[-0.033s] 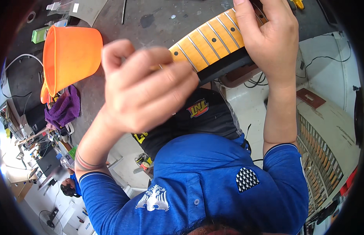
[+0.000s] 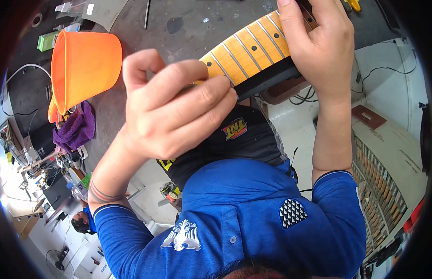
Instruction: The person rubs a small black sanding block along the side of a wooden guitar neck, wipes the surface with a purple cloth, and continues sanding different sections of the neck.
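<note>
A yellow-amber guitar neck (image 2: 246, 50) with metal frets and black dot markers lies at a slant, a black support (image 2: 270, 75) below its near edge. My right hand (image 2: 320, 44) is closed around the neck's upper right part, thumb on top of the fretboard. At the lower left end, my left hand (image 2: 172, 109) is curled over the neck, fingers bent and pressed together. Whether something small sits in its fingers is hidden; a sliver of yellow shows between them.
Left of my left hand, an orange bucket (image 2: 88, 63) lies on its side on the dark table (image 2: 179, 39). A purple cloth (image 2: 79, 128) is below it. A yellow-handled tool (image 2: 354, 5) lies far right. A shelf of slats (image 2: 378, 190) stands on the right, and another person (image 2: 83, 222) is lower left.
My left hand, blurred before, is now sharper, with its fingers shifted slightly on the neck. My right hand and the neck have stayed put.
</note>
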Demonstrator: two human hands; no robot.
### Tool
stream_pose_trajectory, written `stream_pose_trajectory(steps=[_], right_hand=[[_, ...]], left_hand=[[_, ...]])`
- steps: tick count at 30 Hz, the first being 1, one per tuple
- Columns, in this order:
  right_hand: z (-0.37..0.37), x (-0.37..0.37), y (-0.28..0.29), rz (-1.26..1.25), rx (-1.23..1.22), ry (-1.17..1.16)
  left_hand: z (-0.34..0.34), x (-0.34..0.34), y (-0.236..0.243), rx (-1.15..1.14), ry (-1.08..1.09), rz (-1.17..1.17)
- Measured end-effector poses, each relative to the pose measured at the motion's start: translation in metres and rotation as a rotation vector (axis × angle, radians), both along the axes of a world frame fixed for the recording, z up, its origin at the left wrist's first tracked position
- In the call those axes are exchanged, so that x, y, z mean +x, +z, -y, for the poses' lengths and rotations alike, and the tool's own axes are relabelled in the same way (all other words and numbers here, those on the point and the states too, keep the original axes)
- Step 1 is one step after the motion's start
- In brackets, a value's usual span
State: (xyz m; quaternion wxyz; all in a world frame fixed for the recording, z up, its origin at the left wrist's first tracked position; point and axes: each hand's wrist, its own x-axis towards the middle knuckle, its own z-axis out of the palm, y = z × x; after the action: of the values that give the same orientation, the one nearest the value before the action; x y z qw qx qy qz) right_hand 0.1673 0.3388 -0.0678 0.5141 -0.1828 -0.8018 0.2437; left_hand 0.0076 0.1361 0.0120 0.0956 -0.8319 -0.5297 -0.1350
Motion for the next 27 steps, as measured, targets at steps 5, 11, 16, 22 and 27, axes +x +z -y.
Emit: stream_pose_trajectory(steps=[5,11,16,22,27], right_hand=[[0.004,0.003,0.011,0.013,-0.090,0.030],[0.005,0.003,0.010,0.053,0.049,-0.036],[0.004,0.004,0.013,0.026,-0.115,0.046],[-0.001,0.003,0.002,0.056,0.038,-0.020],[0.000,0.000,0.003,0.030,0.038,-0.012]], left_hand=[[-0.004,-0.008,0.000,0.029,0.022,-0.009],[-0.006,-0.012,0.002,0.008,0.075,0.010],[0.002,-0.006,-0.002,0.036,-0.006,-0.011],[0.001,-0.011,-0.002,0.022,0.023,-0.038],[0.006,-0.006,-0.004,0.027,0.042,-0.035]])
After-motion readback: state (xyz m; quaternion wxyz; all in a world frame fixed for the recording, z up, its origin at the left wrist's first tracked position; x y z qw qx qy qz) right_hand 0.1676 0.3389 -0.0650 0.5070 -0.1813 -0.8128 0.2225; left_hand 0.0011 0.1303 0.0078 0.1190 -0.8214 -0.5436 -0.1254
